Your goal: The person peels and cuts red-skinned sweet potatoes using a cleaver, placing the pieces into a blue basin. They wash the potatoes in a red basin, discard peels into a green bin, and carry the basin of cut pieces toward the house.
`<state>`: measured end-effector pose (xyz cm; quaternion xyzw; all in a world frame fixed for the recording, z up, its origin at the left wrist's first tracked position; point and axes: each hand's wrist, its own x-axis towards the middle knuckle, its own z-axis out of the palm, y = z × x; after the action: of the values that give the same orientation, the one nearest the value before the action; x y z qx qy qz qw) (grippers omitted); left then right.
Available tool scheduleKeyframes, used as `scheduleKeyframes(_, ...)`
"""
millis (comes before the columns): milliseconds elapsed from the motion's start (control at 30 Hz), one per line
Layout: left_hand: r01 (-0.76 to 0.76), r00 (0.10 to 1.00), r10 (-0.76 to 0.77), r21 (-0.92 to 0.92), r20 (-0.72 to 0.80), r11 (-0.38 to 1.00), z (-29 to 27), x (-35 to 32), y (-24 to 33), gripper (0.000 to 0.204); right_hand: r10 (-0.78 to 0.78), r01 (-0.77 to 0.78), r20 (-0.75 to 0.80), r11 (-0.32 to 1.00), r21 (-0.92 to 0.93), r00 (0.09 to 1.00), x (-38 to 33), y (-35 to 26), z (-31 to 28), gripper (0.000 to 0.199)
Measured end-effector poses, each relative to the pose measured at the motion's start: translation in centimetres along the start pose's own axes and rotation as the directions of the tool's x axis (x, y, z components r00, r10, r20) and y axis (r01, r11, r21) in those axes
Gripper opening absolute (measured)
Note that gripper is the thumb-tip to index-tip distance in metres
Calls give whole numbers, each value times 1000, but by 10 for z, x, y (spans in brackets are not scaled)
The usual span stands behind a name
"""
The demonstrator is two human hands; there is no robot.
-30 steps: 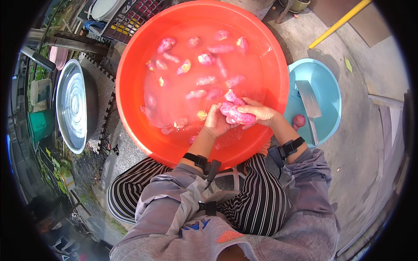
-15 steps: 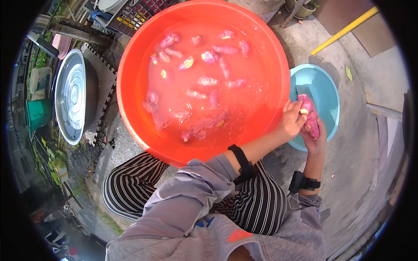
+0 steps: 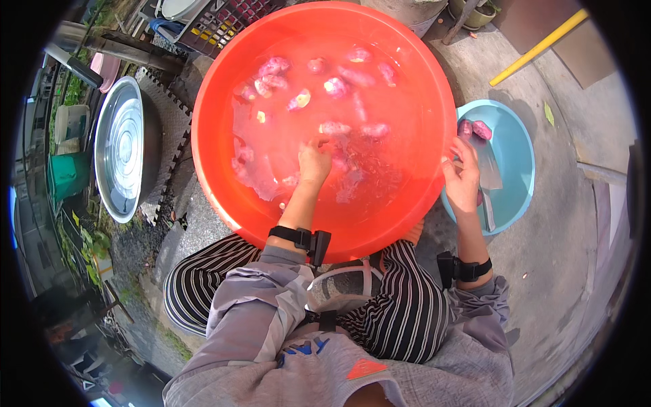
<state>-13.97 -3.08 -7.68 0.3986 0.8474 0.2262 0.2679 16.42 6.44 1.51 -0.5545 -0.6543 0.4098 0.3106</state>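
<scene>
1. Red-orange tub (image 3: 213, 156) fills the mid of the head view, w/ cloudy water (image 3: 386, 95) inside, tinted by the plastic.
2. Pink-purple tubers (image 3: 274, 66) lie scattered in the water, mostly in the far half & centre; several show pale yellow patches.
3. L hand (image 3: 314, 163) is over the near-centre of the tub, back up, fingers bent down at the water nr a few tubers. Fingertips partly hidden & surface rippled, so can't really tell if it grips one.
4. R hand (image 3: 463, 178) is held up by the tub's R edge, nr the blue basin; palm bare, fingers loosely bent & apart, nothing in it.
5. Blue basin (image 3: 517, 183), R of tub: 2 tubers side by side at its far end, + a cleaver (image 3: 489, 171), handle toward the person. Another tuber shows in part behind the R wrist.
6. Both wrists: black straps (image 3: 469, 271), below them grey sleeves (image 3: 247, 315). Striped trousers (image 3: 407, 312) either side of the tub's near edge.
7. L side: shiny metal basin (image 3: 125, 152). Top L: dark crate (image 3: 224, 24). Top R: yellow pole (image 3: 539, 47), slanting.
</scene>
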Motion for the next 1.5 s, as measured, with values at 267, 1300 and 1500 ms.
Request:
scheduleKeyframes(267,244,941,-283,202,188,948,20,-30,-96,48,390,166,805,848,-503,446,29,-25,130,77)
scheduleKeyframes(1300,489,870,-276,-786,409,378,65,-28,-35,46,485,-682,836,704,-199,257,44,40,188,69)
scheduleKeyframes(1500,744,662,-83,-666,745,-47,40,-44,-7,10,416,-651,876,740,-169,245,45,0,155,55)
